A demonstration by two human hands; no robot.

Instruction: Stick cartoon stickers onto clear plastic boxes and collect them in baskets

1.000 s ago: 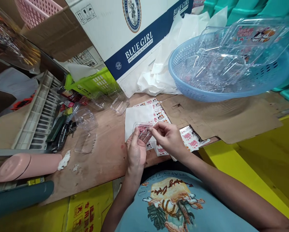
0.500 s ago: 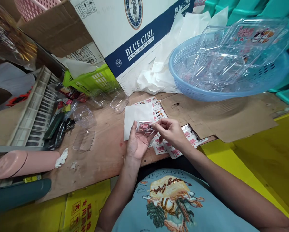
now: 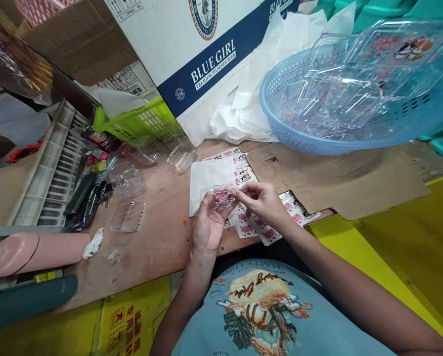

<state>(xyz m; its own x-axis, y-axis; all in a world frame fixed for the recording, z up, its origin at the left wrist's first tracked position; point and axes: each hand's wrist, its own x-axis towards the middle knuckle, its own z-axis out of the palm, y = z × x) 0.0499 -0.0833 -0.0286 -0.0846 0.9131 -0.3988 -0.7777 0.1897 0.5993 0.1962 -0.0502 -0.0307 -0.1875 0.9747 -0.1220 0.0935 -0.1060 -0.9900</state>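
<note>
A small clear plastic case (image 3: 217, 192) with a pink and black printed sticker (image 3: 223, 199) on its face is held in front of my chest. My left hand (image 3: 208, 225) cradles it from below, thumb along its left side. At its right end, my right hand (image 3: 260, 200) pinches the edge near the printed figures with thumb and forefinger. Beneath my hands lie a white backing sheet (image 3: 210, 173) and a printed sticker sheet (image 3: 244, 173). More sticker sheets (image 3: 266, 227) lie under my right wrist.
A blue perforated basket (image 3: 291, 133) of clear plastic pieces stands at right. Several loose clear pieces (image 3: 127, 216) lie left of my hands. A pink bottle (image 3: 58, 252), a green basket (image 3: 147, 118) and a white beer carton (image 3: 169, 59) surround the wooden table (image 3: 158, 247).
The case has tilted slightly in my left hand, showing more of its clear face. My right fingers stay at its right end. The view has shifted a little.
</note>
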